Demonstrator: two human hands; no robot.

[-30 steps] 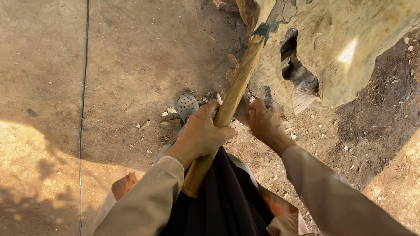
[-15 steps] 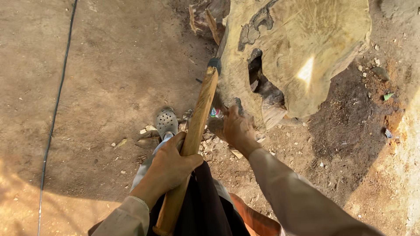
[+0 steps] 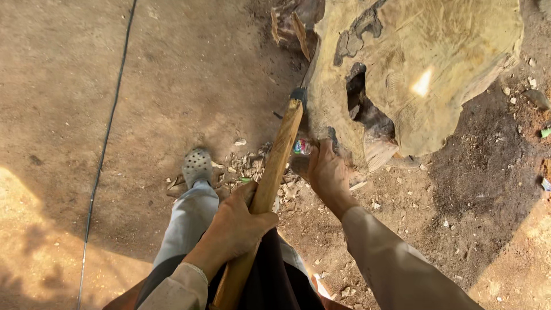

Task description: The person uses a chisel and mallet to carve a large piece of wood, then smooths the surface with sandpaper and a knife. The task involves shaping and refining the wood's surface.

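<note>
Since half a second ago we have kept our left hand (image 3: 238,221) wrapped round the wooden handle (image 3: 267,195), while the view has drifted a little, so the big tree stump (image 3: 419,74) now fills more of the upper right. Our left fingers are closed firmly about the handle roughly at its middle, thumb across the top. That handle slants from between our legs at the bottom edge up to the right, and its dark metal head (image 3: 298,95) sits right against the stump's near edge, beside a deep dark hollow (image 3: 359,100) in the wood. Our right hand (image 3: 327,169) reaches forward to the foot of the stump, just right of the handle; its fingers curl downward near the bark, but we cannot tell whether they grip anything. A small colourful scrap (image 3: 301,146) lies just beside that hand, between it and the handle. Our left foot in a grey perforated clog (image 3: 197,166) stands on the packed dirt ground (image 3: 172,69), with pale wood chips (image 3: 247,166) scattered between the clog and the stump. A thin dark cable (image 3: 106,143) runs across the dirt well to the left, and a split piece of bark (image 3: 293,26) leans at the stump's upper left.
</note>
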